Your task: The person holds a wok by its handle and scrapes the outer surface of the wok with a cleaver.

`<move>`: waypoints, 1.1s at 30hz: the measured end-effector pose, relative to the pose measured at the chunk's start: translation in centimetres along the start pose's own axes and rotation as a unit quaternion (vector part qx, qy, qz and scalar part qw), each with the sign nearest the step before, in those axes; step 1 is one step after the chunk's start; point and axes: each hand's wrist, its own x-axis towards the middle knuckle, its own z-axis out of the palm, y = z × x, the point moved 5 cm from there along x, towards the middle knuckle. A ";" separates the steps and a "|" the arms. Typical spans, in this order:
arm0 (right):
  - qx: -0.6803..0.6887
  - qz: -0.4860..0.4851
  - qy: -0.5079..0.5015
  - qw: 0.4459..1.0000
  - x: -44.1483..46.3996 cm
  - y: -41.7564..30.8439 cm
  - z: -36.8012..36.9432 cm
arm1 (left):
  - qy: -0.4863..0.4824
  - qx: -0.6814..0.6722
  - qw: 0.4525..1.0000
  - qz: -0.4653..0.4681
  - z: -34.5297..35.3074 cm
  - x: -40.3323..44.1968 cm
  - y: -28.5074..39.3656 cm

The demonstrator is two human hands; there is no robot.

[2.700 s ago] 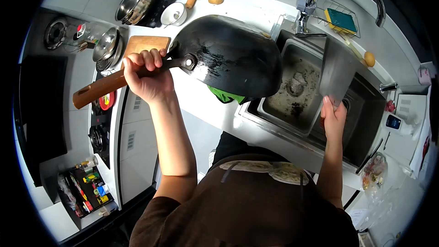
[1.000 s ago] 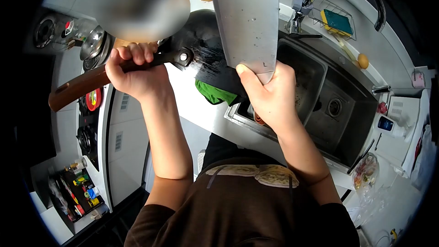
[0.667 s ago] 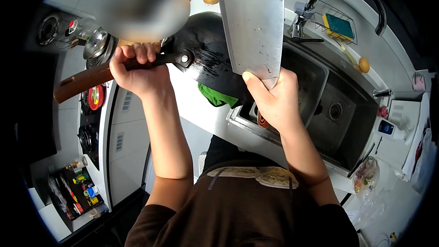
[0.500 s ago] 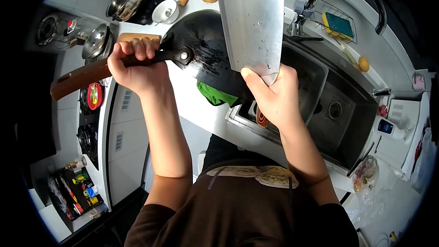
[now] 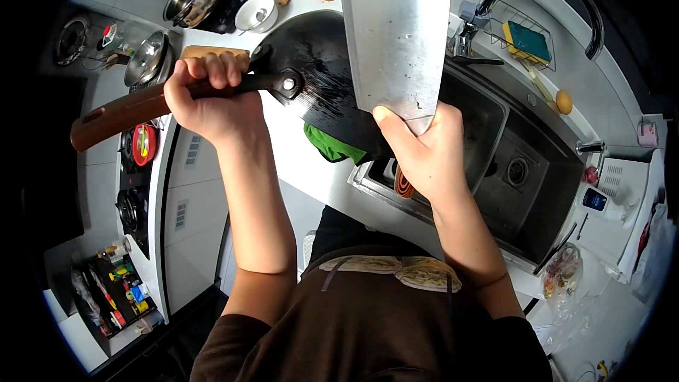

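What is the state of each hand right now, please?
Left hand: closed, holding the black wok by its brown handle.
Right hand: closed, holding the broad-bladed cleaver.

- One head-worn view, facing forward and down over the dark-brown cloth shirt [image 5: 353,325].
- Close: the broad silver metal blade [image 5: 396,35] crosses its top edge.
- Wide, dark-cornered, taking in the rectangular grey steel sink [image 5: 548,194].

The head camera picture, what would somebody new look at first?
Probably the wide, shiny cleaver in the right hand, at the top middle. Next, the black wok just left of it, its brown handle in the left hand. Bright green cloth peeks out below the wok.
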 end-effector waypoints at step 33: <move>-0.003 0.030 0.002 1.000 -0.1 -0.1 -0.5 | -0.003 0.009 1.000 -0.007 0.8 -0.6 0.2</move>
